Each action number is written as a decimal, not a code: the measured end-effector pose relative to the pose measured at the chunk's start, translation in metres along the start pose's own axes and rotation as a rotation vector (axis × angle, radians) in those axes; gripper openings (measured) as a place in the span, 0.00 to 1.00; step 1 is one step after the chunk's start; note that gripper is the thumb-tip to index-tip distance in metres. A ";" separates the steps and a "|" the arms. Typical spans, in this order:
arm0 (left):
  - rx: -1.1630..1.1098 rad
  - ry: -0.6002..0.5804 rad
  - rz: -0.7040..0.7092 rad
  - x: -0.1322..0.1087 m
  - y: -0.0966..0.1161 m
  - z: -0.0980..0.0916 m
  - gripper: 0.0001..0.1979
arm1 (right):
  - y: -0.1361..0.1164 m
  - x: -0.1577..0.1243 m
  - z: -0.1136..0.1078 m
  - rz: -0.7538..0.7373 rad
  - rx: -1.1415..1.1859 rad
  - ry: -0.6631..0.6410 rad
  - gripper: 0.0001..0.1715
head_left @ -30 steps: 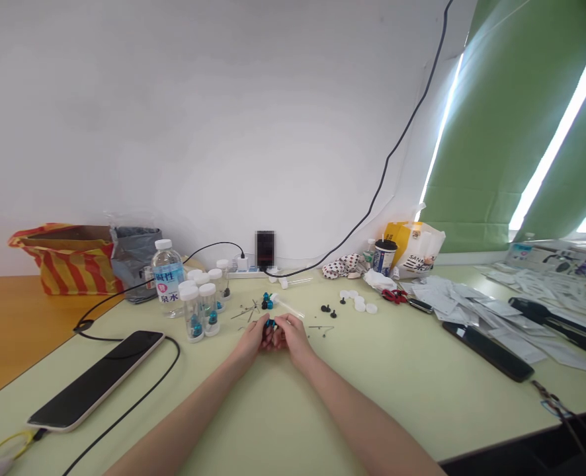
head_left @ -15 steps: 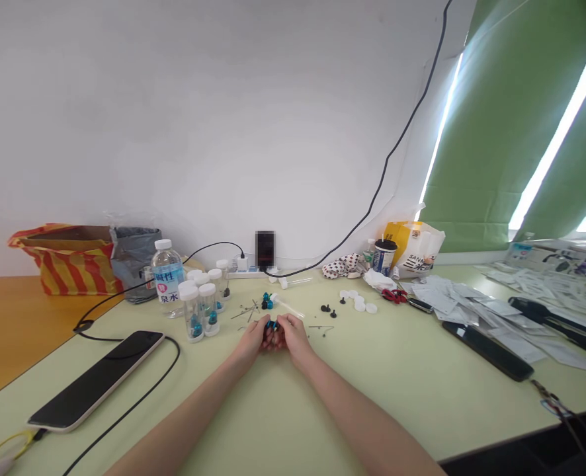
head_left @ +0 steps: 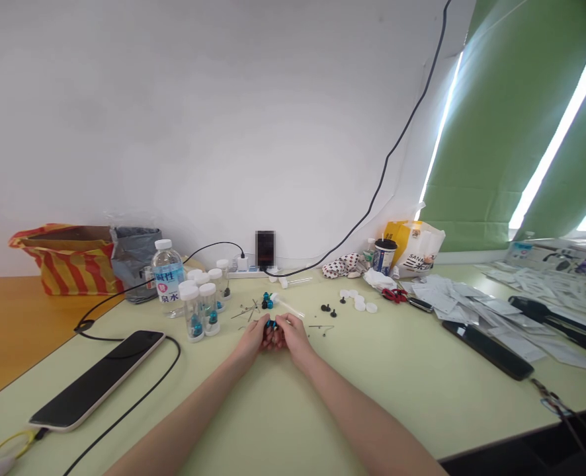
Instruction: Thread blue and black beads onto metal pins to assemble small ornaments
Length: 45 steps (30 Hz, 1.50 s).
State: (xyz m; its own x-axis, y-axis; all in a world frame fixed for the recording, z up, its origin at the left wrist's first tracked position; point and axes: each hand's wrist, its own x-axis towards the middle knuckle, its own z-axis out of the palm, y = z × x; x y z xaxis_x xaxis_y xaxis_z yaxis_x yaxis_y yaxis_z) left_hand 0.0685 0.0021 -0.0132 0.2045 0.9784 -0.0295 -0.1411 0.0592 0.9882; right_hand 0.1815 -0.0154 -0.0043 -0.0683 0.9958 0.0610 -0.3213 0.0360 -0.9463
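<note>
Both hands meet just above the table, pinching one small blue-and-black part point(head_left: 272, 324) between their fingertips. My left hand point(head_left: 256, 336) is closed on its left side, and my right hand point(head_left: 292, 334) on its right; the fingers hide most of it. Behind them lie several similar blue-and-black parts point(head_left: 268, 301) beside a clear tube point(head_left: 290, 306). Thin metal pins point(head_left: 247, 309) are scattered left of the hands, and a few more metal pieces point(head_left: 321, 327) rest to the right. Black small parts point(head_left: 327, 308) and white round caps point(head_left: 360, 303) sit farther right.
Capped clear tubes point(head_left: 192, 314) with blue pieces inside stand at left, near a water bottle point(head_left: 168, 281). A phone point(head_left: 99, 380) and black cable lie front left. Red-handled scissors point(head_left: 395, 295), paper packets point(head_left: 446, 297) and a black case point(head_left: 489, 350) occupy the right.
Almost nothing differs. Both hands keep the small part in the same spot, with only a very slight shift of the right fingers.
</note>
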 end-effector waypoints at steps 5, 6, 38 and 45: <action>-0.003 0.003 -0.011 -0.001 0.001 0.000 0.18 | 0.002 0.002 -0.001 0.001 0.004 0.009 0.19; -0.006 0.005 -0.013 -0.001 0.001 0.000 0.18 | 0.002 0.002 -0.001 0.000 0.005 0.014 0.19; 0.031 -0.012 0.007 -0.002 0.002 0.002 0.18 | -0.007 -0.005 0.001 -0.011 0.015 0.035 0.14; 0.023 -0.003 0.002 0.002 -0.002 0.001 0.18 | -0.009 -0.007 0.001 -0.002 0.002 0.000 0.13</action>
State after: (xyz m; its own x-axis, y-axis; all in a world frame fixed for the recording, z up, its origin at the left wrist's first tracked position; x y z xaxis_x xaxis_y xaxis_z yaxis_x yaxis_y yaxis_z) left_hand 0.0703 0.0040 -0.0148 0.2077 0.9778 -0.0274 -0.1194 0.0531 0.9914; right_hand 0.1841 -0.0227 0.0042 -0.0674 0.9957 0.0628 -0.3231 0.0377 -0.9456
